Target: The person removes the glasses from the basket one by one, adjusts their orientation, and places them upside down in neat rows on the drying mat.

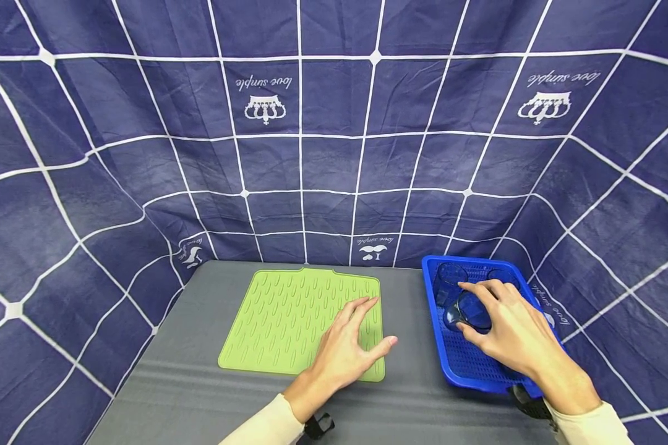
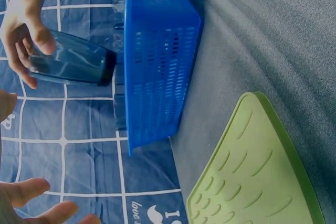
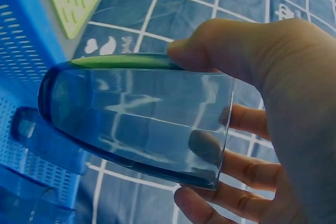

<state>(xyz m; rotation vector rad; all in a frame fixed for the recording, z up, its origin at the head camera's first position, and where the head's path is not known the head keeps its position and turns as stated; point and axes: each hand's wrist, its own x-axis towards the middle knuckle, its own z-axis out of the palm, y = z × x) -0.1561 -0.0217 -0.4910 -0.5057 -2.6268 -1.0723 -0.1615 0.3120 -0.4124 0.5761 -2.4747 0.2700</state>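
Note:
My right hand [image 1: 516, 327] grips a clear bluish drinking glass [image 3: 136, 116] near its rim, thumb on one side and fingers on the other. In the left wrist view the held glass [image 2: 73, 60] is lifted above the rim of the blue plastic basket [image 2: 157, 77], its thick base pointing down. Other glasses stand in the basket, one glass [image 1: 449, 278] at its far left corner. My left hand [image 1: 342, 349] hovers over the near right part of the green ridged mat [image 1: 289, 315], fingers spread and holding nothing.
The mat lies flat on a grey cloth-covered table [image 1: 167, 346], left of the basket. A dark blue curtain [image 1: 334, 161] with white grid lines surrounds the table at the back and sides. Each wrist wears a black strap.

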